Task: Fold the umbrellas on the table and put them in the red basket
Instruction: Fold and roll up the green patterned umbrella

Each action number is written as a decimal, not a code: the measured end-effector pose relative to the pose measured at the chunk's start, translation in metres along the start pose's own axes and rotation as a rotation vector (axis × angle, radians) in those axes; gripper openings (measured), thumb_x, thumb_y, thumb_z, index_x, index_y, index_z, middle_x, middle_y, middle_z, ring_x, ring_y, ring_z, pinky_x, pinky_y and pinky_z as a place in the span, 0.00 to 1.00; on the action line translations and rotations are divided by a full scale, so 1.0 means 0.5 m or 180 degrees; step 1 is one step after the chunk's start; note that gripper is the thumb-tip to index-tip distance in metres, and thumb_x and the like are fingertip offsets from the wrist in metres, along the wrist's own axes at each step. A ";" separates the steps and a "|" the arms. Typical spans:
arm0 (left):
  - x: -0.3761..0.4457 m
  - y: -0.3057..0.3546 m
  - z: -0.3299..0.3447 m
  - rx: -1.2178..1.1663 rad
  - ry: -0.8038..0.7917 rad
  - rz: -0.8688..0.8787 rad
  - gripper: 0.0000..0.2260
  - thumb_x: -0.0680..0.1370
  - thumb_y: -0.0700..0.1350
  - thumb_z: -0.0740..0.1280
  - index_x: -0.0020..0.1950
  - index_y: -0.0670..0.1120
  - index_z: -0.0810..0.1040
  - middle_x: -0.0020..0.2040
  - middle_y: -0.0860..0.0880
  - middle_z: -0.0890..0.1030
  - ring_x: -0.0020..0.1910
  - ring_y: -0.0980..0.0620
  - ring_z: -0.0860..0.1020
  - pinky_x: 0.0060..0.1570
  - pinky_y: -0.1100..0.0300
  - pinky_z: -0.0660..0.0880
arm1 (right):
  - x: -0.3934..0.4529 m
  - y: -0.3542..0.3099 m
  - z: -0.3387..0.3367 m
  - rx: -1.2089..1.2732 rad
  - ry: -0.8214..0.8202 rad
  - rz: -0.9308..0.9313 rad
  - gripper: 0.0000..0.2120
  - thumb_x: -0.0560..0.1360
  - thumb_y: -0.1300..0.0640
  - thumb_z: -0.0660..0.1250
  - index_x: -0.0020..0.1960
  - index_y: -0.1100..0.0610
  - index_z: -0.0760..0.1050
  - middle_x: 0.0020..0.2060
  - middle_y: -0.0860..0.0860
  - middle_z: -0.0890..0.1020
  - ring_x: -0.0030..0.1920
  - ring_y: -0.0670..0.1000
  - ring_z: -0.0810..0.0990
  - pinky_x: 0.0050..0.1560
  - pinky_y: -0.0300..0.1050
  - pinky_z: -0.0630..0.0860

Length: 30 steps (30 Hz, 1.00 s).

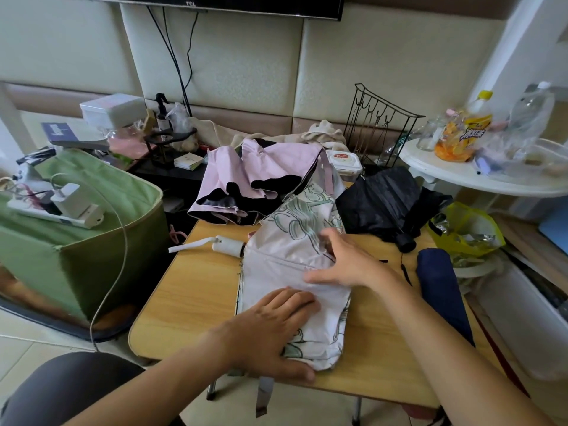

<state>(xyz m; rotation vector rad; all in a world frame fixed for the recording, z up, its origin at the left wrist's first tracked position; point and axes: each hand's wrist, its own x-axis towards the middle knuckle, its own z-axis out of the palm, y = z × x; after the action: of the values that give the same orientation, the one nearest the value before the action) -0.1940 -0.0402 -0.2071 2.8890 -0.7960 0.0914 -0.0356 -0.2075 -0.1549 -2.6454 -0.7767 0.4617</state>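
A white umbrella with a green leaf print lies collapsed across the small wooden table, its white handle pointing left. My left hand lies flat on the near end of its canopy, fingers straight. My right hand presses the fabric a little farther up, fingers spread. Behind it lies a pink umbrella with a black lining. A black umbrella sits at the back right. A rolled navy umbrella lies along the right edge. No red basket is in view.
A green fabric bin with a power strip and charger on top stands to the left. A white round side table with bottles and jars is at the back right. A yellow bag and a black wire rack are beyond the table.
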 end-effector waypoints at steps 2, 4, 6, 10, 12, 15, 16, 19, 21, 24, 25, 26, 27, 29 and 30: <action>0.002 -0.001 0.000 -0.0032 0.0017 0.0008 0.46 0.76 0.74 0.61 0.83 0.45 0.57 0.81 0.48 0.59 0.80 0.49 0.54 0.77 0.64 0.35 | 0.012 -0.003 -0.004 -0.0425 -0.0339 -0.0005 0.56 0.66 0.33 0.78 0.82 0.50 0.52 0.80 0.54 0.59 0.80 0.58 0.59 0.76 0.57 0.64; 0.002 -0.002 0.001 -0.0095 -0.0016 -0.0002 0.46 0.76 0.74 0.61 0.83 0.45 0.56 0.82 0.48 0.58 0.80 0.49 0.53 0.78 0.63 0.35 | 0.018 -0.010 0.001 -0.0705 -0.0313 -0.0144 0.49 0.68 0.35 0.77 0.79 0.52 0.58 0.76 0.55 0.65 0.76 0.59 0.65 0.70 0.55 0.70; 0.005 -0.005 0.002 -0.0071 -0.0034 -0.0012 0.46 0.76 0.74 0.61 0.83 0.46 0.56 0.82 0.48 0.58 0.80 0.49 0.53 0.80 0.58 0.39 | 0.019 -0.017 0.010 -0.0796 -0.0171 -0.0253 0.40 0.70 0.38 0.76 0.72 0.54 0.62 0.69 0.53 0.71 0.68 0.57 0.72 0.58 0.52 0.73; 0.025 -0.018 -0.003 0.0018 -0.0125 -0.0055 0.47 0.76 0.75 0.60 0.84 0.46 0.54 0.81 0.48 0.58 0.80 0.50 0.54 0.79 0.60 0.40 | 0.018 -0.012 0.016 -0.0682 0.0053 -0.0291 0.31 0.72 0.42 0.73 0.66 0.52 0.63 0.65 0.52 0.74 0.62 0.56 0.73 0.53 0.53 0.75; 0.038 -0.028 -0.007 0.0017 -0.0201 -0.0076 0.46 0.77 0.75 0.59 0.84 0.47 0.52 0.81 0.49 0.56 0.80 0.51 0.52 0.78 0.59 0.41 | 0.019 -0.008 0.015 -0.0651 0.0168 -0.0285 0.30 0.72 0.41 0.73 0.65 0.51 0.63 0.65 0.52 0.74 0.63 0.57 0.74 0.55 0.54 0.76; 0.055 -0.043 -0.010 0.0011 -0.0202 -0.0106 0.45 0.78 0.74 0.59 0.84 0.47 0.53 0.81 0.49 0.56 0.80 0.51 0.52 0.80 0.56 0.45 | 0.027 -0.007 0.008 -0.0605 0.0358 -0.0292 0.25 0.72 0.42 0.72 0.59 0.50 0.63 0.62 0.54 0.76 0.60 0.58 0.75 0.52 0.52 0.75; 0.058 -0.046 -0.010 -0.0009 -0.0206 -0.0115 0.44 0.78 0.73 0.59 0.84 0.47 0.53 0.81 0.49 0.56 0.80 0.51 0.52 0.81 0.55 0.46 | 0.029 -0.008 0.005 -0.0637 0.0382 -0.0305 0.24 0.73 0.42 0.72 0.58 0.51 0.63 0.61 0.54 0.76 0.58 0.58 0.76 0.50 0.52 0.74; 0.058 -0.044 -0.006 -0.0122 -0.0197 -0.0109 0.43 0.78 0.72 0.59 0.84 0.46 0.53 0.81 0.49 0.56 0.80 0.50 0.52 0.80 0.56 0.46 | 0.037 -0.009 -0.006 -0.0732 0.0283 -0.0330 0.25 0.72 0.43 0.74 0.58 0.52 0.65 0.56 0.52 0.76 0.55 0.57 0.76 0.49 0.53 0.75; 0.055 -0.042 -0.002 -0.0149 -0.0142 -0.0121 0.43 0.78 0.72 0.60 0.84 0.47 0.53 0.81 0.49 0.56 0.80 0.51 0.52 0.79 0.58 0.44 | 0.039 -0.010 -0.010 -0.0756 0.0264 -0.0372 0.25 0.72 0.43 0.75 0.58 0.52 0.65 0.53 0.50 0.74 0.55 0.57 0.75 0.50 0.54 0.76; 0.066 -0.049 -0.005 -0.0134 -0.0092 -0.0165 0.44 0.78 0.72 0.60 0.84 0.47 0.53 0.82 0.50 0.55 0.80 0.51 0.52 0.79 0.58 0.42 | 0.048 -0.006 -0.008 -0.0805 0.0507 -0.0454 0.25 0.72 0.42 0.74 0.59 0.52 0.65 0.54 0.51 0.75 0.56 0.57 0.76 0.50 0.54 0.76; 0.072 -0.052 -0.006 -0.0148 -0.0087 -0.0179 0.44 0.78 0.72 0.61 0.84 0.47 0.53 0.82 0.50 0.55 0.80 0.51 0.51 0.79 0.57 0.42 | 0.053 -0.001 -0.006 -0.0785 0.0598 -0.0475 0.25 0.72 0.42 0.74 0.59 0.52 0.66 0.57 0.52 0.76 0.57 0.57 0.76 0.50 0.54 0.77; 0.075 -0.055 -0.006 -0.0166 -0.0085 -0.0192 0.44 0.78 0.72 0.61 0.84 0.47 0.53 0.82 0.50 0.55 0.80 0.51 0.51 0.80 0.56 0.43 | 0.056 0.003 -0.003 -0.0747 0.0629 -0.0482 0.26 0.72 0.41 0.73 0.61 0.52 0.66 0.59 0.52 0.76 0.59 0.58 0.76 0.53 0.55 0.77; 0.076 -0.056 -0.005 -0.0186 -0.0072 -0.0194 0.44 0.78 0.72 0.61 0.84 0.47 0.53 0.81 0.50 0.55 0.80 0.51 0.51 0.81 0.55 0.44 | 0.060 0.011 -0.001 -0.0663 0.0589 -0.0478 0.29 0.72 0.40 0.73 0.64 0.52 0.67 0.62 0.52 0.76 0.62 0.57 0.75 0.56 0.55 0.77; 0.069 -0.054 -0.003 -0.0270 -0.0079 -0.0170 0.44 0.78 0.72 0.62 0.84 0.47 0.53 0.81 0.51 0.55 0.80 0.52 0.51 0.81 0.54 0.44 | 0.064 0.025 -0.001 -0.0262 0.0415 -0.0415 0.37 0.71 0.36 0.74 0.72 0.52 0.67 0.69 0.50 0.74 0.68 0.54 0.73 0.64 0.54 0.75; 0.063 -0.054 -0.002 -0.0342 -0.0112 -0.0157 0.43 0.78 0.71 0.62 0.84 0.47 0.53 0.81 0.51 0.56 0.79 0.53 0.51 0.81 0.55 0.44 | 0.063 0.030 -0.001 0.0084 0.0482 -0.0351 0.37 0.72 0.34 0.74 0.73 0.52 0.69 0.68 0.49 0.74 0.68 0.52 0.73 0.65 0.52 0.74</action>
<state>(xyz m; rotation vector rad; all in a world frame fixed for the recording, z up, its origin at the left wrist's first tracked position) -0.1531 -0.0328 -0.2062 2.8139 -0.7119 -0.0076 -0.0036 -0.2015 -0.1669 -2.5618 -0.8567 0.2378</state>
